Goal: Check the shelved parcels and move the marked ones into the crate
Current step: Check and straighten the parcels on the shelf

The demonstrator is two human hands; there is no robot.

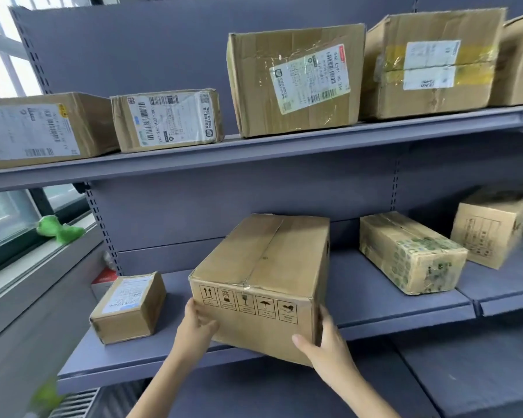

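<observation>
Cardboard parcel (263, 285), handling pictograms printed, gripped by left hand (198, 325), right hand (326, 345)

The large box (263, 282) is matt brown corrugated cardboard, creased along its seams. The upper parcel (296, 79) wears glossy, wrinkled clear tape over a paper label. The shelf (375, 300) looks like smooth, matt grey-painted metal.
</observation>
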